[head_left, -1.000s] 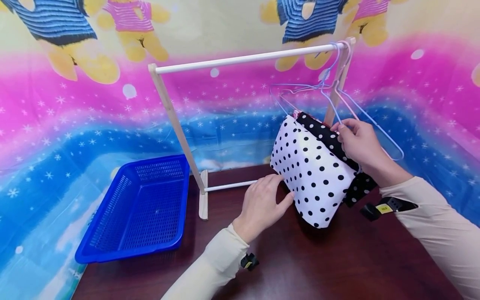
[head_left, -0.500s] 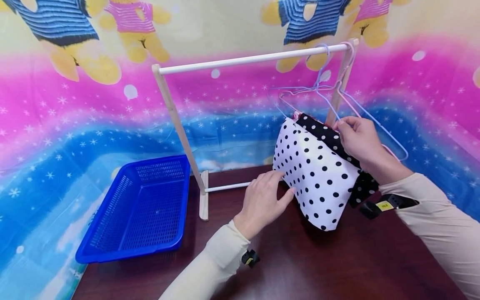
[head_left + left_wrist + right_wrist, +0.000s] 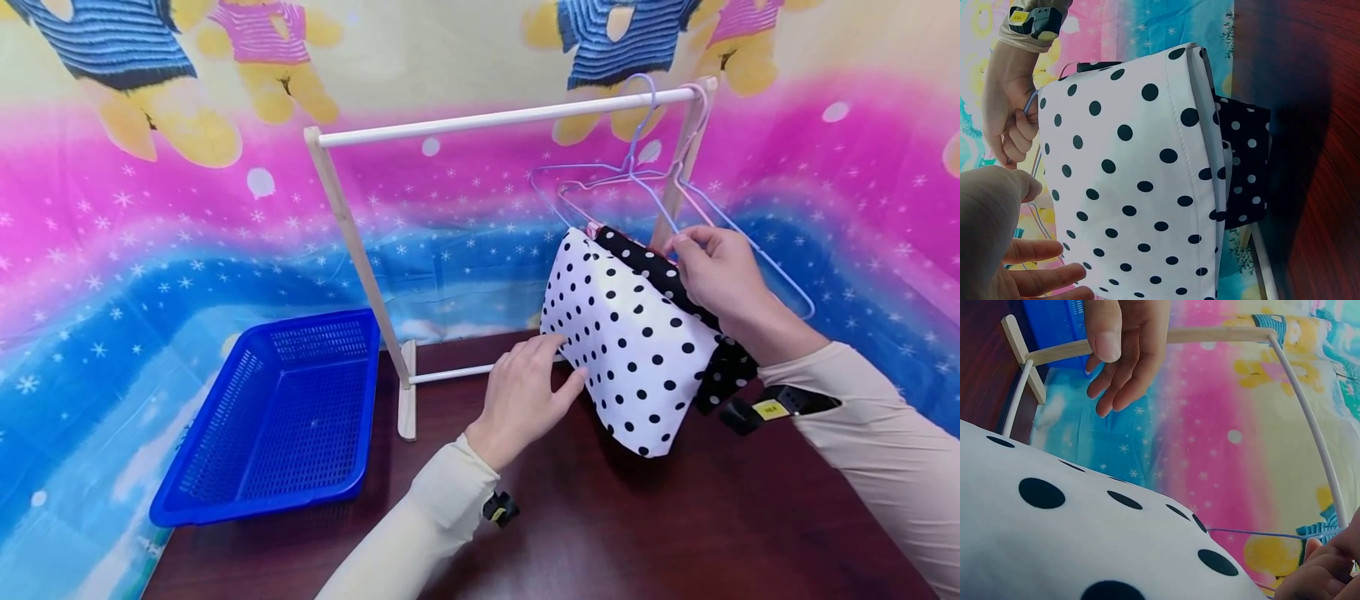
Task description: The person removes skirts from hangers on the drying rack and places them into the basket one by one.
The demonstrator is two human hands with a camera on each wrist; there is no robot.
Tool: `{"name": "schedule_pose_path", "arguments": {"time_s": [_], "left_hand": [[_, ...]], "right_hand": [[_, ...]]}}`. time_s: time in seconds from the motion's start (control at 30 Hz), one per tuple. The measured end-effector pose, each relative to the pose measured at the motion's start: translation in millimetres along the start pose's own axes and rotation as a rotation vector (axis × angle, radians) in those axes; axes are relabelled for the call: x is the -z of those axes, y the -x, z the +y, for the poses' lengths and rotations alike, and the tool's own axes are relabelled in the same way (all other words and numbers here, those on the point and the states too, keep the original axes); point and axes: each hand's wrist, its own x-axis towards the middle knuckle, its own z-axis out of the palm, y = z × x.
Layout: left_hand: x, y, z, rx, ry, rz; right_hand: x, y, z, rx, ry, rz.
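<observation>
My right hand pinches the sloping arm of a blue wire hanger, with a white cloth with black dots folded over it. The hanger's hook curves above the white rail near its right end; whether it bears on the rail, I cannot tell. Beside the cloth's left edge is my left hand, fingers loosely bent and holding nothing; in the left wrist view its fingers lie close to the cloth, contact unclear. Behind, a pink hanger hangs at the rail's end with a black cloth with white dots.
A blue plastic basket stands on the dark red-brown table at the left. The rack's wooden left post rises beside it, with a white lower bar. A printed backdrop surrounds the table.
The blue hanger has shifted left along the rail, and its hook has risen a little. The white cloth swung slightly right, then back left. My left hand has barely moved.
</observation>
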Motion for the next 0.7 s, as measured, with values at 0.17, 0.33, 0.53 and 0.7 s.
{"name": "schedule_pose_path", "arguments": {"time_s": [0.17,0.33,0.53,0.7], "left_hand": [[0.6,-1.7,0.7,0.01,0.012,-0.013],[1.0,-2.2,0.7,0.018,0.024,-0.02],[1.9,-1.4,0.3,0.024,0.03,-0.013],[3.3,-1.1,0.0,0.031,0.036,-0.021]], "right_hand": [[-0.4,1.7,-2.2,0.01,0.0,-0.007],[-1.8,3.6,-4.0,0.014,0.044,-0.004],[-2.8,4.9,-7.2,0.015,0.038,-0.014],[-4.2,6.0,-9.8,0.008,0.059,-0.01]]}}
